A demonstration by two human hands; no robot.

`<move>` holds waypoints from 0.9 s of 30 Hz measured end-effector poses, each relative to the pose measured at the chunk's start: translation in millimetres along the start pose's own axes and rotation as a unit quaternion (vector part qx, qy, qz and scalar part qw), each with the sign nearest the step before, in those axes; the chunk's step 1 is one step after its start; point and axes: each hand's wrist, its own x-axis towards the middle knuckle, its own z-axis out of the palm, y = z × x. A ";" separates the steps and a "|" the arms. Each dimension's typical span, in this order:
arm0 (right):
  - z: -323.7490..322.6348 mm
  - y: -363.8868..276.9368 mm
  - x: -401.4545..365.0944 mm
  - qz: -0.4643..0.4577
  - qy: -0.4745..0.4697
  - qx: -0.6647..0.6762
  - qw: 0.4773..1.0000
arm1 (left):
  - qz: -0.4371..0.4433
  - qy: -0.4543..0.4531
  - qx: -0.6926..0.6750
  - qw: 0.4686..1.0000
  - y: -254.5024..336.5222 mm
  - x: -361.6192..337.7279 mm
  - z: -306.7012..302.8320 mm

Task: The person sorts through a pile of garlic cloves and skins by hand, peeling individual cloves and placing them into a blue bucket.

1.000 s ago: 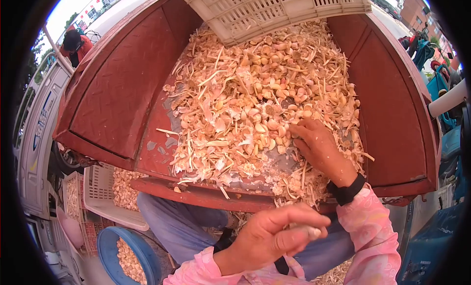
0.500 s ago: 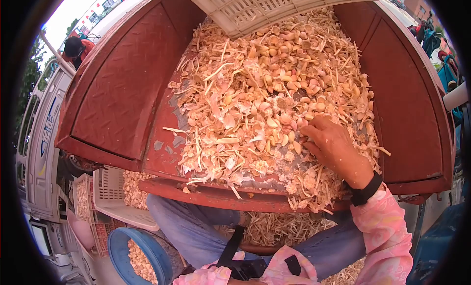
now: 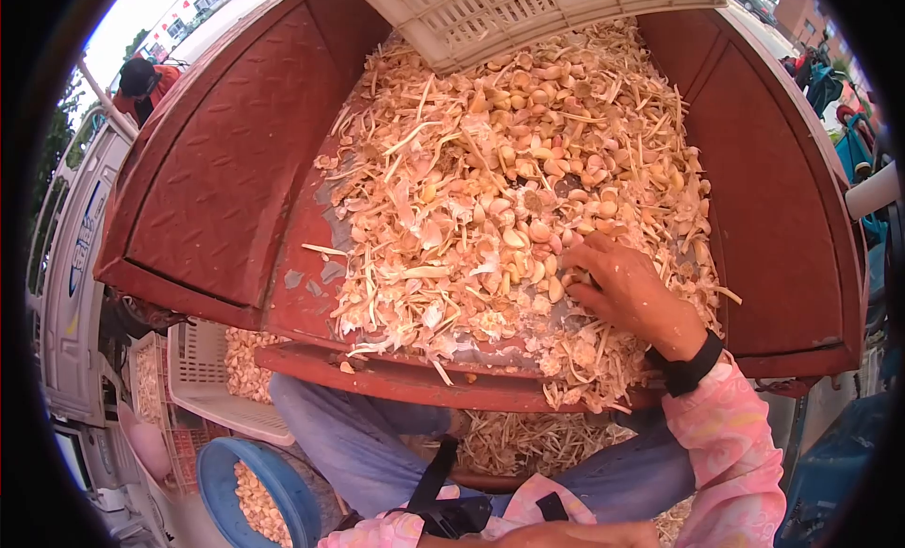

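garlic cloves (image 3: 528,229) mixed with dry skins (image 3: 419,265) look mid-sorting, right hand (image 3: 627,289) curled among them, its grip's hold unclear; lifting one needs a clean pinch.

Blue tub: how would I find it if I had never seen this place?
Start at the big red metal bed heaped with garlic. Look below its near left corner. The blue tub is round and blue; the white crate beside it is square.

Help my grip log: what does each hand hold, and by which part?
Cannot be told: the right hand curls its fingertips into the garlic cloves, hiding any grip; the left hand barely shows.
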 end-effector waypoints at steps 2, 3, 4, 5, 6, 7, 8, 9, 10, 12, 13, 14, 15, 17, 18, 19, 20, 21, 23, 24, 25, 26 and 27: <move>1.9 3.6 -0.9 -0.010 0.017 0.023 1.000 | -0.048 0.153 -0.062 0.985 7.8 -3.4 -18.3; 2.5 4.8 -0.8 -0.016 0.025 0.035 0.999 | -0.061 0.234 -0.103 0.965 12.1 -5.2 -31.9; 1.8 4.6 -0.4 -0.031 0.035 0.013 0.999 | -0.060 0.269 -0.121 0.954 14.9 -5.5 -54.5; 1.8 3.9 -0.4 -0.045 0.044 -0.008 0.998 | -0.051 0.304 -0.097 0.946 13.8 -4.1 -65.2; 2.0 3.3 -0.2 -0.060 0.053 -0.029 0.996 | -0.041 0.339 -0.073 0.937 12.5 -3.0 -73.3; 2.6 3.4 0.5 -0.072 0.054 -0.038 0.995 | -0.032 0.373 -0.048 0.926 11.4 -1.8 -79.9; 3.9 3.4 0.8 -0.084 0.055 -0.045 0.994 | -0.032 0.385 -0.036 0.922 9.5 -0.3 -84.9; 4.9 3.5 0.9 -0.096 0.057 -0.052 0.992 | -0.032 0.397 -0.023 0.917 7.1 1.9 -89.0; 5.6 3.7 0.5 -0.094 0.059 -0.060 0.992 | -0.033 0.408 -0.010 0.912 4.4 3.6 -93.1; 4.6 3.7 0.5 -0.091 0.063 -0.076 0.991 | -0.035 0.419 0.001 0.907 -2.1 6.7 -101.7; 1.0 0.3 -0.1 -0.108 0.083 -0.043 0.990 | -0.032 0.424 -0.002 0.905 -6.2 9.4 -105.5; -4.9 -6.6 -1.6 -0.125 0.102 -0.011 0.987 | -0.028 0.427 -0.007 0.904 -9.5 13.2 -108.3; -10.4 -13.9 -3.0 -0.142 0.120 0.020 0.982 | -0.030 0.421 -0.047 0.905 -12.0 19.3 -110.1; -19.1 -30.5 -7.6 -0.160 0.050 0.088 0.982 | -0.033 0.404 -0.131 0.905 -15.2 30.5 -113.6; -21.0 -36.0 -9.4 -0.167 0.015 0.123 0.978 | -0.036 0.389 -0.150 0.908 -17.8 30.4 -120.8; -12.3 -31.7 -8.3 -0.140 0.049 0.106 0.983 | -0.042 0.373 -0.168 0.912 -21.6 29.0 -131.6; -6.0 -22.1 -4.9 -0.084 0.078 0.082 0.990 | -0.049 0.357 -0.183 0.915 -22.1 28.7 -137.5; -1.9 -9.5 0.6 -0.028 0.107 0.058 0.992 | -0.078 0.413 -0.151 0.895 -18.6 30.0 -135.5; 0.0 6.6 13.4 0.029 0.129 -0.005 0.991 | -0.054 0.399 -0.128 0.906 -11.0 26.1 -135.0; -1.0 8.2 18.1 0.011 0.114 -0.040 0.993 | -0.045 0.392 -0.116 0.911 -7.3 24.3 -134.3; -2.2 9.4 22.5 -0.008 0.099 -0.076 0.992 | -0.045 0.418 -0.076 0.904 -2.2 26.2 -129.3; -2.6 9.7 25.4 -0.028 0.084 -0.113 0.990 | -0.045 0.414 -0.060 0.907 2.5 26.0 -127.6; -0.1 10.7 26.8 -0.030 0.080 -0.135 0.987 | -0.045 0.411 -0.045 0.909 7.0 24.3 -126.8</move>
